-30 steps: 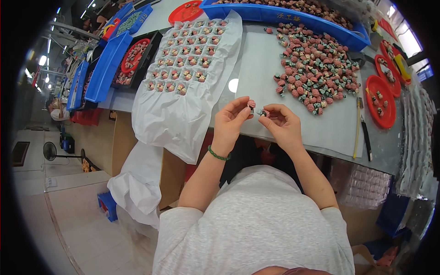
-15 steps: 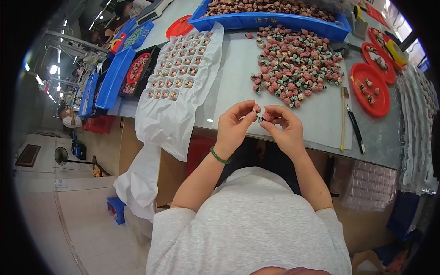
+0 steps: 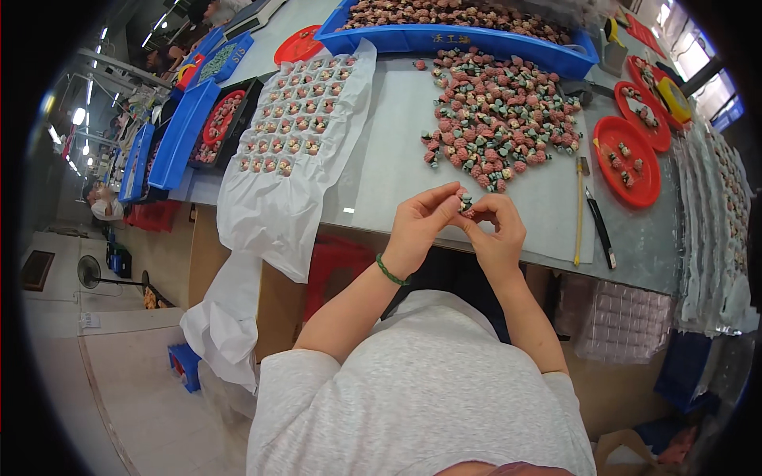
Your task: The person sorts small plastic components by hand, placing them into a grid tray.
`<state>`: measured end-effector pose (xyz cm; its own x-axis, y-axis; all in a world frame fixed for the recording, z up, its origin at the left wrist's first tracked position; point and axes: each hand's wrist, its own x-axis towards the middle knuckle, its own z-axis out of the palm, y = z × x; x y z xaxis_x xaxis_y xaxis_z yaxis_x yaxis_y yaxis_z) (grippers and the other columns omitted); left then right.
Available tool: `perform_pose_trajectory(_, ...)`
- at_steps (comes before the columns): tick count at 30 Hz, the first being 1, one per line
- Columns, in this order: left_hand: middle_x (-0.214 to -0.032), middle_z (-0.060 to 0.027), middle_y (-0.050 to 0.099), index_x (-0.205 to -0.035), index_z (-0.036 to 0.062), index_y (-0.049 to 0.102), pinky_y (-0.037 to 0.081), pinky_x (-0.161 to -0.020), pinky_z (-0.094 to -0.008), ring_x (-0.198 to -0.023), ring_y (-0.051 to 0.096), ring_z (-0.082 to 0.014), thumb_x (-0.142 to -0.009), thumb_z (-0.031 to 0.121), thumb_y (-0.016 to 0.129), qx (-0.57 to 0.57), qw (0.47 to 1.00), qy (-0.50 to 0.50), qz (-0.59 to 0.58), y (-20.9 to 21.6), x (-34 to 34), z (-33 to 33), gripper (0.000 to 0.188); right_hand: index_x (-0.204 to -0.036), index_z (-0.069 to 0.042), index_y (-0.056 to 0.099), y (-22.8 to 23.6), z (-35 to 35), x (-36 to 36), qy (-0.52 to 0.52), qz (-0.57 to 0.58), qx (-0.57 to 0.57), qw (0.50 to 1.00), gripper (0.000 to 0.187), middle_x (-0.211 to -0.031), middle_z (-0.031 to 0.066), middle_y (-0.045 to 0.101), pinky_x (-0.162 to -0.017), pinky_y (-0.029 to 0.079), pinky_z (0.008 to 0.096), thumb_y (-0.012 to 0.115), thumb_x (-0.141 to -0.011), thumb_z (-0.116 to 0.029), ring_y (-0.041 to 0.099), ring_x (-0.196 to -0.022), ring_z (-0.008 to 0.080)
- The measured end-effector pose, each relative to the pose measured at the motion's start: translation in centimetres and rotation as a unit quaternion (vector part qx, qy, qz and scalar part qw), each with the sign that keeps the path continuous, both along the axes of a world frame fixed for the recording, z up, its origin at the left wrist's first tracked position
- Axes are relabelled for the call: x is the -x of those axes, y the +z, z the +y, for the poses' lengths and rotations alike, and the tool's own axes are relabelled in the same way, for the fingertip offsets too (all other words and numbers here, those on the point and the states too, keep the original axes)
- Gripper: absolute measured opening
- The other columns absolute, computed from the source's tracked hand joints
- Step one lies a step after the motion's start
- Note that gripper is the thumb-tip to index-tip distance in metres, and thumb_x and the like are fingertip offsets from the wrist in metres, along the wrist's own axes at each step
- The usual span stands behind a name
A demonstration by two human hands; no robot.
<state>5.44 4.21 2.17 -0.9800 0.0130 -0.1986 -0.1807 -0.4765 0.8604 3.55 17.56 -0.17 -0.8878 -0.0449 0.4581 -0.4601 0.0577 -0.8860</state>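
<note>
My left hand (image 3: 421, 228), with a green bracelet at the wrist, pinches a small pink-haired figurine (image 3: 464, 198) just off the table's front edge. Close beside it, the bent fingers of my right hand (image 3: 500, 232) are closed on a figurine too; whether both hands grip the same piece is hidden by the fingertips. Beyond them lies a loose heap of similar pink and grey-green figurines (image 3: 508, 119). To the left, a white blister tray (image 3: 316, 119) on white sheeting holds rows of these figurines in its pockets.
A blue bin (image 3: 444, 40) full of figurines stands behind the heap. At right lie a thin yellow-handled brush (image 3: 579, 214), a black pen-like tool (image 3: 601, 230) and a red plate (image 3: 651, 190) with several figurines. Stacked clear trays (image 3: 714, 222) stand at the far right.
My hands have come together, so the pieces that were held apart now meet or overlap at the fingertips. The whole view has shifted slightly.
</note>
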Motion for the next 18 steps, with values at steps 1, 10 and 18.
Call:
perform_pose_trajectory(1,-0.103,-0.0092,0.059,-0.111,-0.0036,0.053,0.046,-0.080,-0.0252,-0.090,0.056,-0.0127,-0.081,0.000,0.057,0.000,1.000,0.008,0.002,0.1,0.0,-0.3,0.031,-0.081,-0.001,0.053,0.0,-0.3,0.0,0.008,0.002,0.000,1.000,0.027,-0.079,0.0062,0.054,-0.060,0.050,0.0237,0.074,-0.063,0.000,0.058,-0.066,0.0136)
perform_pose_trajectory(10,-0.100,-0.0084,0.059,-0.108,-0.0039,0.055,0.045,-0.079,-0.0247,-0.091,0.056,-0.0124,-0.078,-0.002,0.060,0.140,0.975,0.147,0.087,1.5,-1.0,-9.1,0.031,-0.104,-0.002,0.055,1.5,-5.7,-0.7,0.159,0.045,-0.113,0.980,0.046,-0.106,0.0106,0.054,-0.067,0.050,0.0269,0.074,-0.062,-0.001,0.056,-0.083,0.0177)
perform_pose_trajectory(18,-0.094,-0.0101,0.061,-0.103,-0.0072,0.057,0.046,-0.076,-0.0252,-0.085,0.058,-0.0176,-0.072,0.006,0.067,0.596,0.781,0.184,-0.023,1.9,1.3,-20.7,0.035,-0.098,-0.001,0.058,1.4,-5.8,0.7,0.138,-0.003,-0.118,0.983,0.033,-0.101,0.0112,0.057,-0.064,0.048,0.0243,0.069,-0.068,0.001,0.056,-0.081,0.0170)
